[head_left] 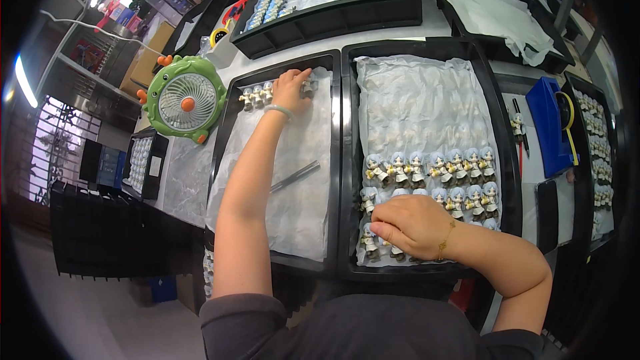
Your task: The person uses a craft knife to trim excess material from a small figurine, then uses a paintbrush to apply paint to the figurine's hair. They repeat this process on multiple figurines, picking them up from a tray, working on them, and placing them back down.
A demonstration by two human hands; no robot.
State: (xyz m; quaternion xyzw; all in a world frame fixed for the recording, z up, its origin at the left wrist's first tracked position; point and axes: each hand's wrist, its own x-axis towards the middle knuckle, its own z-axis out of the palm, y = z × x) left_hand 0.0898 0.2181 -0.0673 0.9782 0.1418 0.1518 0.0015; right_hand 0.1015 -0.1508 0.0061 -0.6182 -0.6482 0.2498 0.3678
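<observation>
Two black trays lined with white paper lie side by side before me. At the far end of the left tray (337, 180), my left hand (291, 92) closes its fingertips on a small figurine (308, 87). It sits at the right end of a short row of figurines (256, 97). In the right tray (510, 193), rows of pale-blue-haired figurines (457, 165) fill the near half. My right hand (415, 227) is over the nearer rows, its fingers curled and thumb pressed in; what they hold is hidden. A slim grey tool (295, 177) lies on the left tray's paper.
A green animal-shaped fan (187, 101) stands left of the trays. Behind them is a deep black crate (333, 23) of figurines. On the right are a blue tape dispenser (548, 127), a dark phone (547, 217) and another figurine tray (617, 180).
</observation>
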